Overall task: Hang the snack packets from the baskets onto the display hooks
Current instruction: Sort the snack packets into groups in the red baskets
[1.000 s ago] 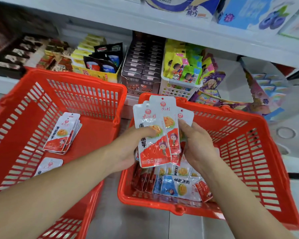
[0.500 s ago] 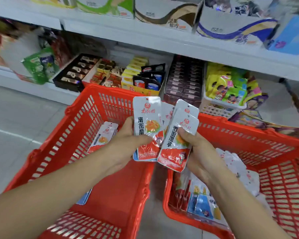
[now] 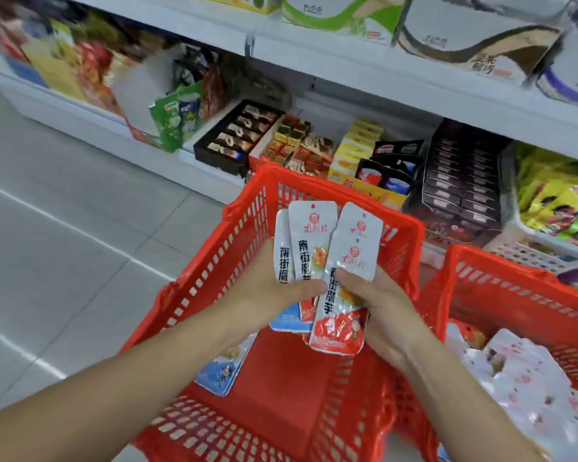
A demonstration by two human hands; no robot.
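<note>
Both my hands hold a fan of white-and-red snack packets above the left red basket (image 3: 247,208). My left hand (image 3: 267,291) grips the left packets (image 3: 309,241) with the thumb across their fronts. My right hand (image 3: 377,305) pinches the front right packet (image 3: 347,281) by its side. A blue-and-white packet (image 3: 221,368) lies in the left basket under my left forearm. The right red basket (image 3: 501,271) holds a heap of pale packets (image 3: 521,371). No display hooks are in view.
White store shelves (image 3: 414,78) run across the back, with boxed sweets (image 3: 244,135), dark cartons (image 3: 461,181) and yellow snack bags (image 3: 558,195) on the bottom shelf. Grey floor tiles (image 3: 64,228) spread out on the left. The baskets stand side by side against the shelf.
The view has swung left, so the left basket now lies under my hands and the right basket sits at the frame's edge. My hands have kept hold of the packets and fanned them wider.
</note>
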